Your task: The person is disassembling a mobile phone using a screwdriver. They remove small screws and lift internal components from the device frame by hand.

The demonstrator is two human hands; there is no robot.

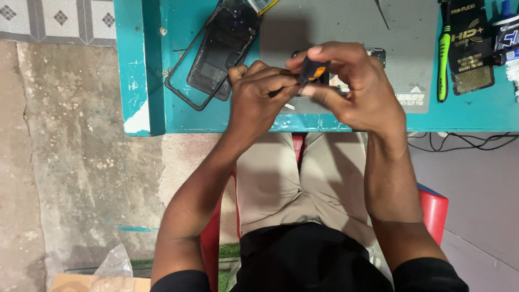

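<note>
Head view: teal table (227, 121), paint chipped at its left leg; rough concrete floor (70, 178) to the left, patterned tiles at top left. Person sits on a red chair (435, 208), black cables (465, 143) hanging under the table's right end. Grey mat (335, 27) lies on the table just beyond the fingers. Left of the fingers: a dark phone back (224, 46) inside a thin black frame (181, 89), both flat on the table. Far right of the fingers: a green-handled tool (443, 59), a black card pack (471, 46), a small tube (505, 40).

Right hand (351, 89): thumb and forefinger pinched on a small black part (313, 71) with an orange patch, held above the mat's near edge. Left hand (257, 100): clenched, fingers closed on a thin dark tool (281, 92) whose tip meets the part; tool type unclear, mostly hidden by the fingers. A second dark device lies on the mat behind the hands, largely covered.
</note>
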